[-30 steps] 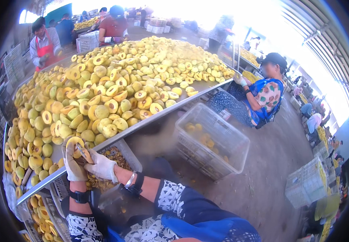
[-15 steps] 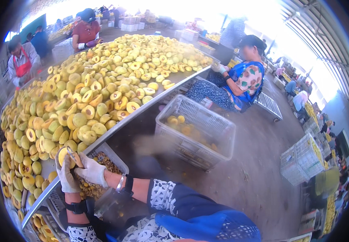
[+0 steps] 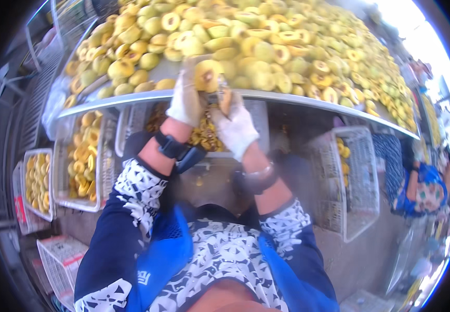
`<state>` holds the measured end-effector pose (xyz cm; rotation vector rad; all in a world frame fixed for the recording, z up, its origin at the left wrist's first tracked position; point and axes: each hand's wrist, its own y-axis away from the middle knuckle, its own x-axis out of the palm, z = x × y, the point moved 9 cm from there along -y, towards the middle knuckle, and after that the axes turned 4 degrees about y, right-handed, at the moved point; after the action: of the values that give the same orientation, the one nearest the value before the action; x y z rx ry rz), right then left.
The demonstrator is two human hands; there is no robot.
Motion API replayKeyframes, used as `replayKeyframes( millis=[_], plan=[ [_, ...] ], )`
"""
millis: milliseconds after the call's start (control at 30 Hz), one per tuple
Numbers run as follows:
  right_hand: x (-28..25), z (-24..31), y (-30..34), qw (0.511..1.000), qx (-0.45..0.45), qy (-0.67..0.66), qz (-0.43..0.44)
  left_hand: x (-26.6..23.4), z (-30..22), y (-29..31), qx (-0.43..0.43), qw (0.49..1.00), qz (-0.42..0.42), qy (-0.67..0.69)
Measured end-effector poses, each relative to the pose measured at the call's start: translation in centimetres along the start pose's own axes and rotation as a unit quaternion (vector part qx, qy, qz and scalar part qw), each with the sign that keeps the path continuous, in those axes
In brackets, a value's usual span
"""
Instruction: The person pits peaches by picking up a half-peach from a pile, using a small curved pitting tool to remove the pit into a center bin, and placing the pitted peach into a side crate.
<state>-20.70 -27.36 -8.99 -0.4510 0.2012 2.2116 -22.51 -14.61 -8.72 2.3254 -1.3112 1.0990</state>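
At the table's near edge, my gloved left hand [image 3: 184, 101] is closed around a yellow peach half [image 3: 208, 76], its cut face with a brown hollow showing. My gloved right hand [image 3: 238, 128] grips a small pitting knife [image 3: 225, 100] with a wooden-looking handle; its metal end is beside the peach half, and blur hides whether they touch. Beyond both hands, a large heap of halved peaches [image 3: 266, 52] covers the metal table [image 3: 147, 96]. Beneath my hands, brown and yellow scraps [image 3: 204, 136] lie in a pale bin [image 3: 260, 122].
Left of my legs stand white plastic crates [image 3: 102, 171] of peach halves. Another crate [image 3: 362, 208] with some yellow pieces stands at the right. Further right sits a co-worker [image 3: 425, 190] in a blue apron. A clear plastic bag [image 3: 57, 101] hangs by the table's left corner.
My view has swung leftward and down, so the table edge now runs across in front of me. Both hands still hold the peach half and the knife.
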Motion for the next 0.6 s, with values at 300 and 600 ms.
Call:
replayKeyframes(
  millis=[300,600],
  plan=[
    [1.4,1.3,0.2,0.992,-0.073,0.102,-0.03,0.0,-1.5,1.4,0.019,0.998,0.001,-0.062],
    [2.0,1.5,-0.3,0.953,-0.118,0.278,-0.033,-0.7,-1.8,1.2,0.086,0.967,-0.007,-0.238]
  ],
)
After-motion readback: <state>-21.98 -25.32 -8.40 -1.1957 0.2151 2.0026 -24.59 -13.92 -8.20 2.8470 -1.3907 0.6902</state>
